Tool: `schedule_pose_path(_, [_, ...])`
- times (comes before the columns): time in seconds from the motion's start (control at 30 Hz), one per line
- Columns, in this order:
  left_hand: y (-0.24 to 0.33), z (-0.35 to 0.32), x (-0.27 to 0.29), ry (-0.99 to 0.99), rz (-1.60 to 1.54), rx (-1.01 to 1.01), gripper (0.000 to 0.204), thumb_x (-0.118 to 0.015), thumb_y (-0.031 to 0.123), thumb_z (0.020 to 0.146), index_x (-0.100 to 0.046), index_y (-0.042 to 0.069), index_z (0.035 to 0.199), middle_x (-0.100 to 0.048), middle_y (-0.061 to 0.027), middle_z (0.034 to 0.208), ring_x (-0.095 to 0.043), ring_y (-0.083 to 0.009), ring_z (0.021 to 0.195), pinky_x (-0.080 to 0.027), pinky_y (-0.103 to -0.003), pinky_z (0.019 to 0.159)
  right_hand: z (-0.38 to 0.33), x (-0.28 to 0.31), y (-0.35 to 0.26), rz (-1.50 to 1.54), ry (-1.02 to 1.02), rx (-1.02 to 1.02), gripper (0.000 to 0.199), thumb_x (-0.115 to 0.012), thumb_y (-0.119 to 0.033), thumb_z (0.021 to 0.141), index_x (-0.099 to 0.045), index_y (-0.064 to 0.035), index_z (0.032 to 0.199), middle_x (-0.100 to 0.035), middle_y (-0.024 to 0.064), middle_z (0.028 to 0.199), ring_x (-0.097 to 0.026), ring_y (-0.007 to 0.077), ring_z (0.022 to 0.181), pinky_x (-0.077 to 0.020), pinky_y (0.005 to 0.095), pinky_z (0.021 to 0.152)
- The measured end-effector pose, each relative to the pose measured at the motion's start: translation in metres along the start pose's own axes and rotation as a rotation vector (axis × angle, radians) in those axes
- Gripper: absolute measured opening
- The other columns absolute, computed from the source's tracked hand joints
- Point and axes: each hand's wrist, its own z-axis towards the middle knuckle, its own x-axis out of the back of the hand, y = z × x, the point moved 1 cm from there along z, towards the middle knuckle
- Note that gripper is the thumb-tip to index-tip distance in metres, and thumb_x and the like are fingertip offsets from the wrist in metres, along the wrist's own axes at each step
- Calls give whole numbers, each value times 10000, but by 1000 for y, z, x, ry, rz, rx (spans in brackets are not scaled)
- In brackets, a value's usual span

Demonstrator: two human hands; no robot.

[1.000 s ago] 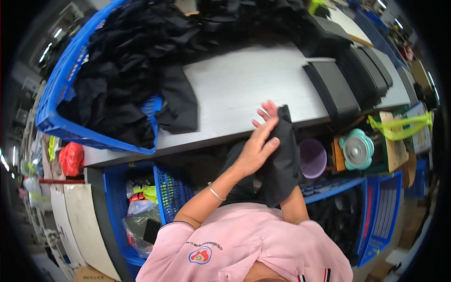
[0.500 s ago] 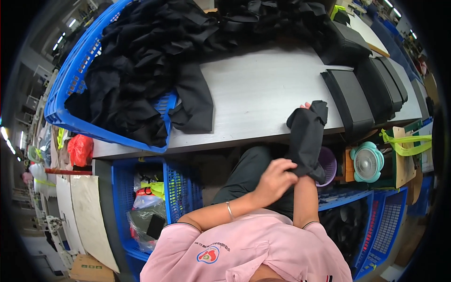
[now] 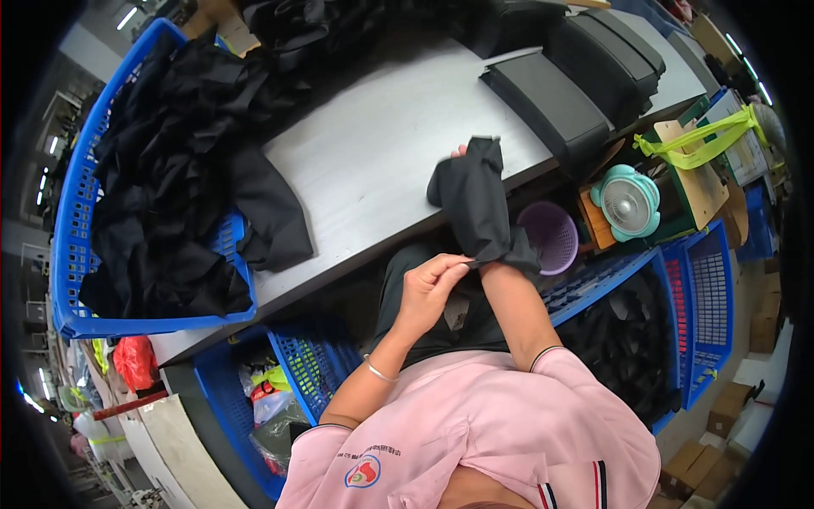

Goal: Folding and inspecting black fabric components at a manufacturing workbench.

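A black fabric piece [image 3: 471,199], shaped like a tube, is drawn over my right hand and wrist. Only a few fingertips of my right hand [image 3: 460,151] show at its far end; the fabric hides the rest, so I cannot tell how the fingers are set. Closed in a pinch, my left hand [image 3: 431,287] grips the near edge of this fabric beside my right wrist. Both hands are above my lap, in front of the grey table [image 3: 373,170].
At left, a blue basket [image 3: 72,246] overflows with black fabric [image 3: 170,170]. Stacked black pieces [image 3: 543,97] sit at the table's far right. A purple bin [image 3: 551,242], a teal fan [image 3: 629,204] and another blue basket [image 3: 695,314] stand to my right.
The whole view has turned and shifted, so the table now slants. My left hand has taken a pinch on the fabric's near edge. The fabric remains over my right hand.
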Motion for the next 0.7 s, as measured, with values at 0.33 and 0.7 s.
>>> schedule_pose_path(0.33, [-22, 97, 43, 403, -353, 3, 315, -621, 262, 1002, -623, 8, 816, -481, 83, 739, -414, -44, 695, -370, -222, 618, -76, -29, -74, 1002, -70, -711, 228, -522, -169, 1027, -592, 1, 1162, -646, 85, 1178, -561, 137, 1128, -441, 270, 988])
schedule_pose_path(0.7, [-21, 114, 107, 526, -223, 14, 404, -661, 301, 977, -545, 62, 673, -416, 98, 646, -329, -32, 594, -269, -230, 510, -120, 99, -121, 564, -868, -804, 286, -474, -198, 1044, -547, 23, 1209, -536, 87, 1215, -633, 143, 877, -479, 277, 924])
